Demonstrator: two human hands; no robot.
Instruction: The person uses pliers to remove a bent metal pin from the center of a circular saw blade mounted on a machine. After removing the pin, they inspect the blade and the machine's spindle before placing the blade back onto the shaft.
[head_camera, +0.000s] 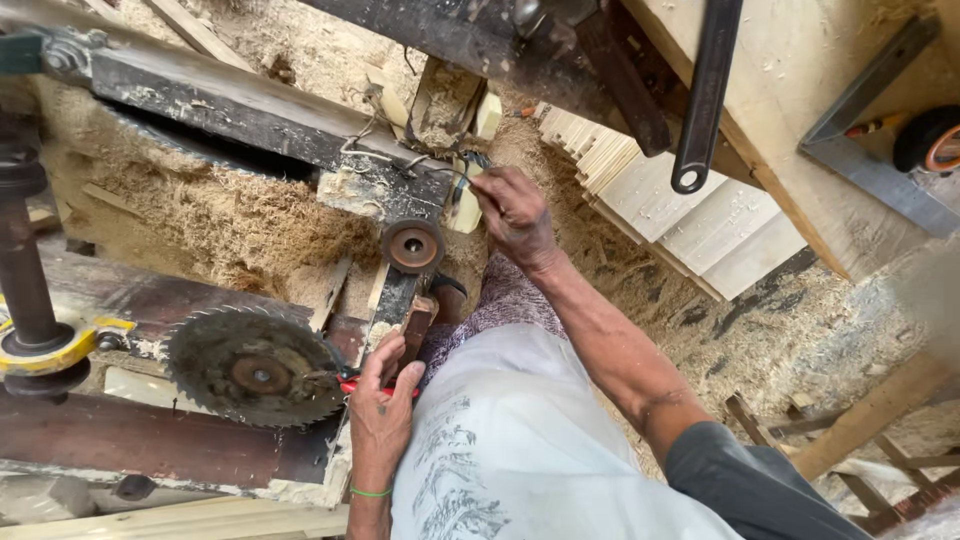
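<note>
My left hand (381, 408) grips a red-handled tool (352, 386) just right of the round toothed grey saw blade (256, 366); a slip could rake knuckles. My right hand (515, 215), above it, pinches the pale wooden switch block (462, 205).

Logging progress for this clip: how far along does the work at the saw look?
Done: the circular saw blade sits bare and shows no spin, and cut boards lie stacked in the sawdust. In hand: the left hand grips a red-handled tool beside the blade, while the right hand reaches to wiring near the rusty pulley. What remains cannot be told.
</note>
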